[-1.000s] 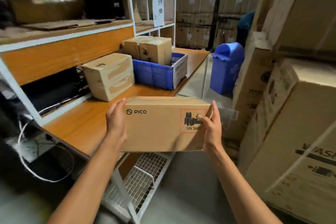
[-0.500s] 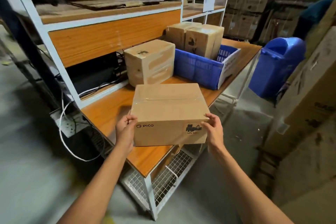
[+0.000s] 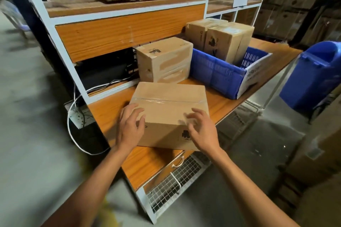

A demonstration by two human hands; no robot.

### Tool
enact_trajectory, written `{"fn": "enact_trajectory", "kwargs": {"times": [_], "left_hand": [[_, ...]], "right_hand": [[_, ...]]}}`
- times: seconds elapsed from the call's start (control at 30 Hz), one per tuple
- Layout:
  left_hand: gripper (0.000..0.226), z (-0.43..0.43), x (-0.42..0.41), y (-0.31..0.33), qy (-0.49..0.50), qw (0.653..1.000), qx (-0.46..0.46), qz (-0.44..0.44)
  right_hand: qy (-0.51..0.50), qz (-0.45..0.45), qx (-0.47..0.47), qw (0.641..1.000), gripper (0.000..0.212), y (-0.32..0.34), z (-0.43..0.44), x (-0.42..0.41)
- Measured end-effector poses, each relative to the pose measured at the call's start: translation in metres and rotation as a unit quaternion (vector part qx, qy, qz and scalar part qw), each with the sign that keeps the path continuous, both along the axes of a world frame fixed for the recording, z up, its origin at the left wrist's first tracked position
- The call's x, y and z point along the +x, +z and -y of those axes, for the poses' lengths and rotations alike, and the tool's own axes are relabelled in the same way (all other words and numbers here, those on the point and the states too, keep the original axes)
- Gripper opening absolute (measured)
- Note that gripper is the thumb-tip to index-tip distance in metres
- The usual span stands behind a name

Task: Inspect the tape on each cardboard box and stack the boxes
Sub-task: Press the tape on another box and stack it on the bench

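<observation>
A brown cardboard box (image 3: 171,101) with clear tape across its top lies on the orange table (image 3: 114,114) near the front edge. My left hand (image 3: 130,125) is at its front left corner, fingers spread over the top edge. My right hand (image 3: 200,129) hovers at the front right, fingers apart and blurred. Behind stands a second taped box (image 3: 164,61) on the table. Two more boxes (image 3: 228,40) stand upright in a blue crate (image 3: 217,73).
A white-framed shelf (image 3: 127,29) with an orange panel rises behind the table. White cables (image 3: 73,108) hang at the left. A blue bin (image 3: 315,72) stands on the floor to the right. A wire mesh shelf (image 3: 175,180) lies under the table. Stacked cartons fill the right side.
The box has been set down on the table and both hands have let go of its sides; their fingers now spread over its front top edge. The view has tilted down and closer.
</observation>
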State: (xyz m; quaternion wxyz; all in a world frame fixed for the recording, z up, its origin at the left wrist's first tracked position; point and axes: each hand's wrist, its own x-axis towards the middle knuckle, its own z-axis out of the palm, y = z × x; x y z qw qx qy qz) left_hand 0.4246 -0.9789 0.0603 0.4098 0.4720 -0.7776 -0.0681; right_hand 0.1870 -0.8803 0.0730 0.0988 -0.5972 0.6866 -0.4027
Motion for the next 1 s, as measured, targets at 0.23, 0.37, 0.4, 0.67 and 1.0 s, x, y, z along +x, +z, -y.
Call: {"fn": "enact_trajectory", "kwargs": {"times": [0.23,0.37,0.4,0.67,1.0], "left_hand": [[0.025,0.014,-0.001,-0.011,0.004,1.000,-0.012,0.025],[0.016,0.031,0.007,-0.013,-0.017,0.996,-0.010,0.083],[0.016,0.038,0.005,-0.007,-0.028,0.995,-0.002,0.098],[0.053,0.075,0.004,0.008,-0.119,0.946,0.120,0.277],[0.059,0.121,-0.012,0.032,-0.164,0.930,0.128,0.302]], "right_hand": [[0.116,-0.124,0.024,0.985,0.024,-0.001,0.046,0.025],[0.093,-0.225,0.029,0.969,0.022,-0.010,0.060,0.027],[0.092,-0.237,0.041,0.966,0.021,-0.007,0.065,0.026],[0.136,-0.295,0.181,0.928,0.074,0.003,0.109,0.056],[0.115,-0.288,0.239,0.920,0.068,0.031,0.156,0.053]]}}
